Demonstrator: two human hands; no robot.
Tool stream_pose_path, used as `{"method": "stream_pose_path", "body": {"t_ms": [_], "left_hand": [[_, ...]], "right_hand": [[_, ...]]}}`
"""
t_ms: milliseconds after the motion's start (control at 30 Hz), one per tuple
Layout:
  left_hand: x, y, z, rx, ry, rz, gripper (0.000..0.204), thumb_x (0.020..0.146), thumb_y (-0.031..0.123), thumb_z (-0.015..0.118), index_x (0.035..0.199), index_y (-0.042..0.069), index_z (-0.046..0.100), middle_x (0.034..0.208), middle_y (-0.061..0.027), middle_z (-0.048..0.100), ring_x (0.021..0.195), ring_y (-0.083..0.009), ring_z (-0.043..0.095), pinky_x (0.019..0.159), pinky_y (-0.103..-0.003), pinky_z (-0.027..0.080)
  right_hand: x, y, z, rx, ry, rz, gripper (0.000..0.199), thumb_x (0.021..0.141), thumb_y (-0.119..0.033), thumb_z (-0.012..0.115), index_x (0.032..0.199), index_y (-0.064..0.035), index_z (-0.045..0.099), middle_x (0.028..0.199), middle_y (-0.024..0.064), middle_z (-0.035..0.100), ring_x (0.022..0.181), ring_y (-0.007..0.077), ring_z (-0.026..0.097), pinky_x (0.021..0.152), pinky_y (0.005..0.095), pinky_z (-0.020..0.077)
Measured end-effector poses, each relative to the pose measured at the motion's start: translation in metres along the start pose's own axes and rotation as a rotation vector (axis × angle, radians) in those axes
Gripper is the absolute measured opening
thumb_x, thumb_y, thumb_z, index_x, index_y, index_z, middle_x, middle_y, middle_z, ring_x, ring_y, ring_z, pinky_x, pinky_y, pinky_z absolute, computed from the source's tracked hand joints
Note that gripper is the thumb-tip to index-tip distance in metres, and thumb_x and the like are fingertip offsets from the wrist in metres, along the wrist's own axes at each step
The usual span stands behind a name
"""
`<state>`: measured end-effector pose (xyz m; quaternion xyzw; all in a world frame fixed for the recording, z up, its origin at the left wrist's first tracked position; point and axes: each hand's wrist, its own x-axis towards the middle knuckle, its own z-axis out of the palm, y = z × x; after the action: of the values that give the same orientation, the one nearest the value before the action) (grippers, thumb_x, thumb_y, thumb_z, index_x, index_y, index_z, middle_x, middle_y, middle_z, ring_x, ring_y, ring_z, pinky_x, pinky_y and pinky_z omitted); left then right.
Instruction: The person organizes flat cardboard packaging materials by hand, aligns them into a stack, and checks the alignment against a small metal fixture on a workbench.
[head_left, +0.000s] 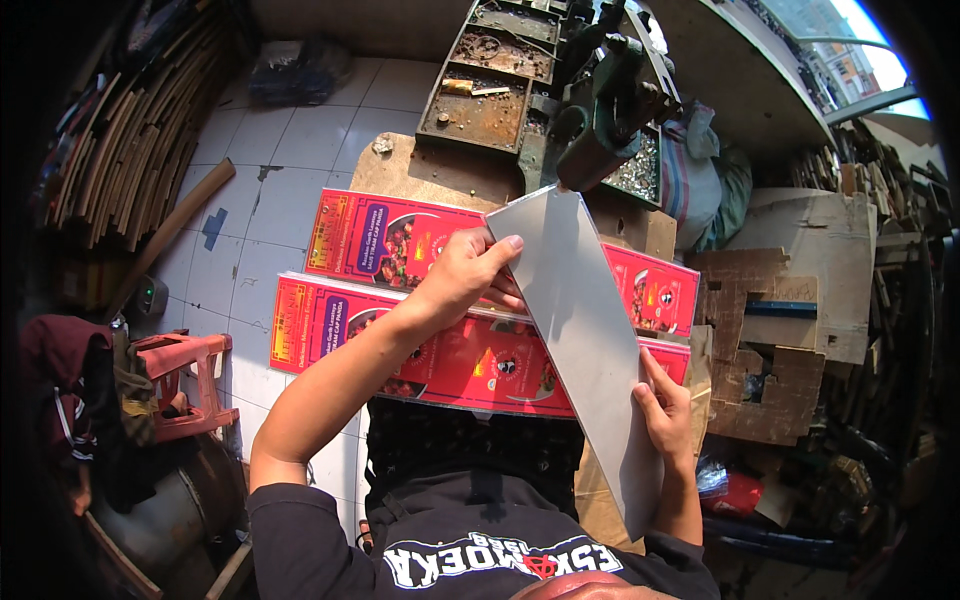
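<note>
A long grey-white panel is held at a slant, its far corner right at the tip of a dark green machine's head. My left hand grips the panel's left edge, thumb on top and fingers beneath. Lower down on the opposite edge, my right hand is closed on it with the thumb on the face. Under the panel lie two stacks of red printed sheets with food pictures, a farther stack and a nearer stack. The panel hides part of both stacks.
Beside the machine stands a rusty compartment tray with small metal bits. A brown board lies beneath the stacks. At left are a red plastic stool and leaning wood strips. Cut cardboard fills the right side.
</note>
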<state>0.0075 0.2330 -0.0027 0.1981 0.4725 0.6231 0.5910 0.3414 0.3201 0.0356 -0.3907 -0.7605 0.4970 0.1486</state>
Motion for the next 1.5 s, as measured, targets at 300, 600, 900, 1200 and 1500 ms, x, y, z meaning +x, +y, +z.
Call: {"method": "stream_pose_path", "body": {"t_ms": [300, 600, 900, 1200, 1500], "left_hand": [[-0.001, 0.006, 0.001, -0.007, 0.001, 0.007, 0.038, 0.097, 0.029, 0.055, 0.104, -0.008, 0.057, 0.086, -0.0183, 0.069, 0.067, -0.0226, 0.071, 0.061, -0.029, 0.060], [0.000, -0.001, 0.000, -0.135, 0.036, 0.093, 0.036, 0.093, 0.023, 0.059, 0.116, -0.005, 0.055, 0.098, -0.0141, 0.068, 0.080, -0.0196, 0.071, 0.065, -0.033, 0.062], [-0.063, 0.024, -0.014, -0.134, 0.216, 0.180, 0.042, 0.091, 0.016, 0.059, 0.126, -0.007, 0.053, 0.110, -0.0135, 0.066, 0.098, -0.0174, 0.066, 0.085, -0.030, 0.053], [-0.061, 0.010, -0.026, -0.164, 0.188, 0.248, 0.040, 0.091, 0.016, 0.058, 0.123, -0.008, 0.054, 0.109, -0.0141, 0.066, 0.097, -0.0175, 0.066, 0.088, -0.030, 0.051], [-0.064, 0.007, -0.027, -0.192, 0.181, 0.246, 0.038, 0.091, 0.014, 0.058, 0.122, -0.008, 0.054, 0.108, -0.0147, 0.066, 0.095, -0.0179, 0.066, 0.085, -0.030, 0.053]], "right_hand": [[-0.001, -0.005, 0.001, -0.057, 0.011, 0.013, 0.048, 0.088, -0.002, 0.062, 0.135, 0.0016, 0.052, 0.117, 0.0142, 0.068, 0.102, 0.0117, 0.062, 0.090, 0.0259, 0.0460], [-0.010, -0.012, 0.000, 0.110, -0.070, 0.045, 0.048, 0.091, -0.002, 0.062, 0.137, -0.0033, 0.052, 0.085, 0.0012, 0.062, 0.073, 0.0046, 0.052, 0.067, 0.0213, 0.0447], [0.055, -0.044, -0.008, -0.040, -0.134, -0.145, 0.014, 0.091, -0.009, 0.065, 0.102, -0.0018, 0.072, 0.080, 0.0053, 0.068, 0.066, 0.0063, 0.059, 0.057, 0.0214, 0.0462], [0.262, -0.047, -0.007, -0.858, 0.225, -0.474, 0.018, 0.082, -0.021, 0.067, 0.098, -0.0153, 0.074, 0.093, 0.0082, 0.067, 0.093, 0.0270, 0.066, 0.080, 0.0409, 0.0527], [0.304, -0.035, -0.002, -0.926, 0.156, -0.494, 0.011, 0.081, -0.015, 0.064, 0.087, -0.0098, 0.072, 0.089, 0.0138, 0.068, 0.092, 0.0316, 0.066, 0.081, 0.0439, 0.0520]]}}
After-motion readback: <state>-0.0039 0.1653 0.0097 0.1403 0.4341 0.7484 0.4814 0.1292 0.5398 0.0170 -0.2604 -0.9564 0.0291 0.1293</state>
